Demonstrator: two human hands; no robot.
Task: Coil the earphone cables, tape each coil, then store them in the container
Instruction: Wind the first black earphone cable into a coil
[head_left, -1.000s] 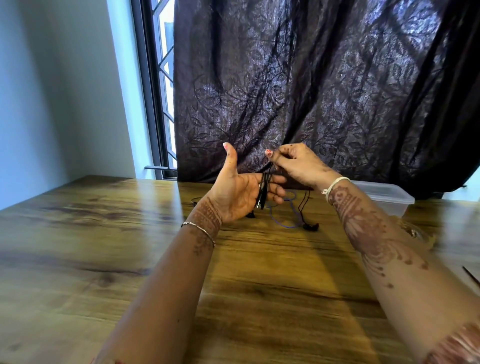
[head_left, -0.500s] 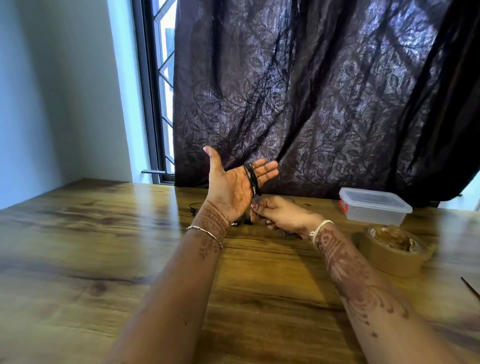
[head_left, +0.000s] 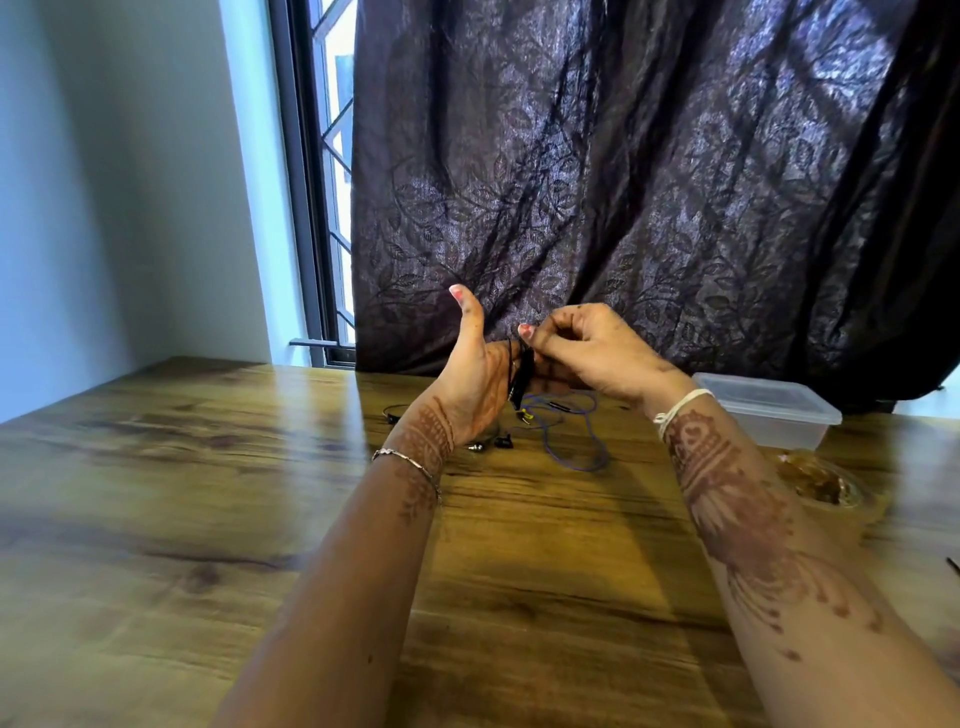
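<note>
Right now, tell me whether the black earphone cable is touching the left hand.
Touching. The head view shows the black earphone cable looped around the fingers of the raised left hand, lying against them, while the right hand pinches it at the top.

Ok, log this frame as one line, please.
phase: coiling | left hand: black earphone cable looped round fingers | right hand: pinching cable | blue earphone cable: loose on table | clear plastic container: lidded

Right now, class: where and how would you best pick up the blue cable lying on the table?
Probably pinch the blue cable at its near loop, coming from above. It lies flat and loose on the table, with that curve clear of both hands and the plastic box.
</note>
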